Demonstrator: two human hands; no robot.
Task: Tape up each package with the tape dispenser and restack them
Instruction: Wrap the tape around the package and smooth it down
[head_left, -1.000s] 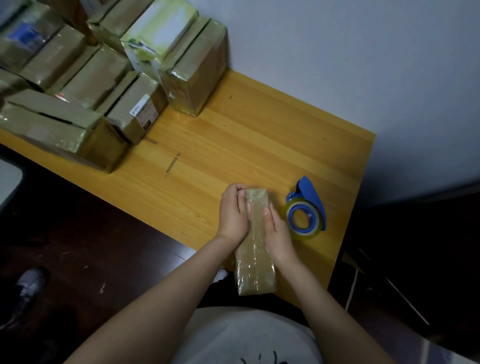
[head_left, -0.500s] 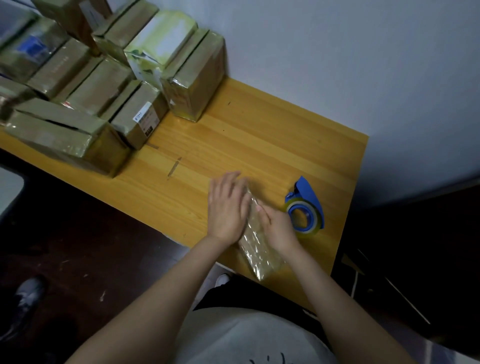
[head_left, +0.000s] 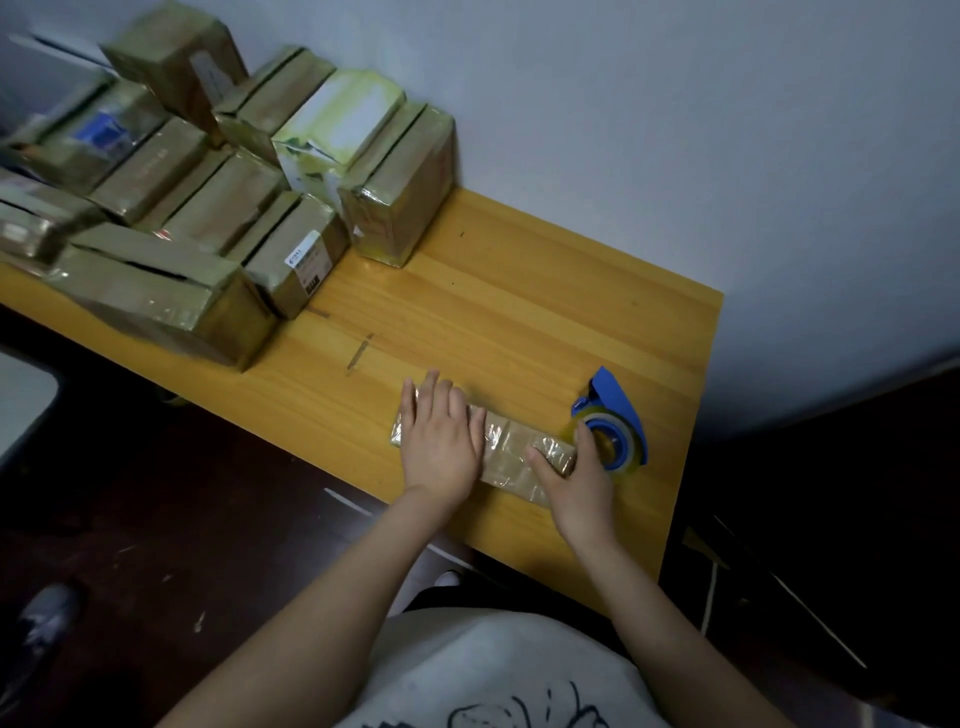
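The table (head_left: 519, 291) is smooth, lightly sheened wood with visible grain. The package (head_left: 511, 452) near its front edge is brown cardboard under glossy, crinkled clear tape (so are the stacked boxes (head_left: 156, 291) at the far left corner). The tape dispenser (head_left: 618, 402) is smooth blue plastic.

Orange-yellow wooden bench (head_left: 519, 291) with grain running lengthwise, short dark scratch (head_left: 359, 352) near its middle, pale grey-blue wall (head_left: 675, 130) behind, dark reddish floor (head_left: 156, 519) below, grey shoe (head_left: 44, 618) at lower left, white shirt (head_left: 493, 675) with black line drawing.
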